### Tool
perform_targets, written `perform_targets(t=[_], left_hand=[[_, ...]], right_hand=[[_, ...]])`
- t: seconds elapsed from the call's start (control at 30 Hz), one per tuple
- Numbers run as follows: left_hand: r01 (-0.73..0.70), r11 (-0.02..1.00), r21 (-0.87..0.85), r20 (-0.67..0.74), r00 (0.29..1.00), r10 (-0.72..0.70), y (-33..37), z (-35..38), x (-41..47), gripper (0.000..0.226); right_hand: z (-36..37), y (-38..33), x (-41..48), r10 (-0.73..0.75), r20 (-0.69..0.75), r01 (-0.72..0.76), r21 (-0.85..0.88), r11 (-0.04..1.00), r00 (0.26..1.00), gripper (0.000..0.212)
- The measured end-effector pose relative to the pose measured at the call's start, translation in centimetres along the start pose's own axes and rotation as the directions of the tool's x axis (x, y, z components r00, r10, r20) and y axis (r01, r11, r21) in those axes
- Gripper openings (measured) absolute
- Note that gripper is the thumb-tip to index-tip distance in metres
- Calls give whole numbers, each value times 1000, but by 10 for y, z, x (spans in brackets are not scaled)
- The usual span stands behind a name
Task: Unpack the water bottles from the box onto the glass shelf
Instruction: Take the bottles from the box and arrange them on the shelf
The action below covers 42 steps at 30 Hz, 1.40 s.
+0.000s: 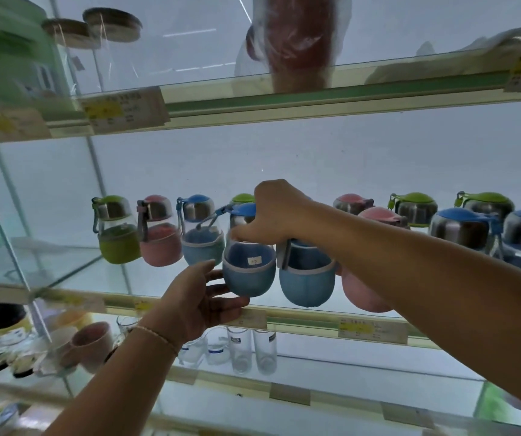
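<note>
I look up at the glass shelf [303,314] from below. My right hand [276,212] grips the neck of a blue-sleeved water bottle [248,270] with a blue lid, standing near the shelf's front edge. My left hand [201,297] touches that bottle's lower left side with straight fingers. A second blue bottle [306,278] stands right beside it, and a pink bottle [363,294] stands further right. Behind them stands a row of green [116,231], pink [158,234] and blue [201,234] bottles. The box is out of view.
More bottles with green, pink and blue lids [463,228] fill the shelf's right side. The shelf above holds a wrapped red bottle [300,42] and glass jars [111,29]. Drinking glasses [253,347] and a pink cup [91,341] stand on the shelf below.
</note>
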<state>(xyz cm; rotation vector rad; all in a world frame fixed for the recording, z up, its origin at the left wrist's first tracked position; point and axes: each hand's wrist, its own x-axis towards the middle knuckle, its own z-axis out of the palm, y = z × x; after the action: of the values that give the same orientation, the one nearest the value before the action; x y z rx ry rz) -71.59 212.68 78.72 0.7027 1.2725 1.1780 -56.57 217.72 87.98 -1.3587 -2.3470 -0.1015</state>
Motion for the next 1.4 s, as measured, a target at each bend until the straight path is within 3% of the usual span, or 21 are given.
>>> perform_targets(t=[0.47, 0.7, 0.8, 0.9, 1.03, 1.13, 1.27, 1.4], left_hand=[[2, 998, 59, 114, 993, -9, -3, -6, -14, 17], [-25, 1000, -3, 138, 990, 25, -1, -36, -23, 35], [-51, 999, -18, 131, 990, 53, 1, -57, -32, 36], [-89, 995, -44, 111, 990, 93, 0, -82, -41, 33], [-120, 990, -80, 61, 990, 125, -2, -118, -55, 32], [-141, 985, -101, -2, 990, 142, -4, -150, -68, 33], [-180, 975, -126, -99, 981, 168, -11, -199, -87, 35], [-191, 967, -166, -200, 967, 157, -23, -250, -108, 37]], right_hand=[[7, -9, 4, 109, 21, -106, -103, 989, 994, 47], [13, -27, -1, 191, -35, -192, -317, 929, 981, 65], [14, -47, -8, 142, -144, -186, -364, 912, 979, 72], [12, -75, -15, 37, -244, -122, -342, 932, 969, 66], [14, -118, -18, -91, -251, 18, -277, 961, 964, 57], [22, -152, -16, -139, -195, 91, -235, 968, 971, 54], [43, -196, -11, -187, -104, 162, -215, 963, 977, 32], [70, -239, -12, -311, 13, 309, -154, 939, 950, 39]])
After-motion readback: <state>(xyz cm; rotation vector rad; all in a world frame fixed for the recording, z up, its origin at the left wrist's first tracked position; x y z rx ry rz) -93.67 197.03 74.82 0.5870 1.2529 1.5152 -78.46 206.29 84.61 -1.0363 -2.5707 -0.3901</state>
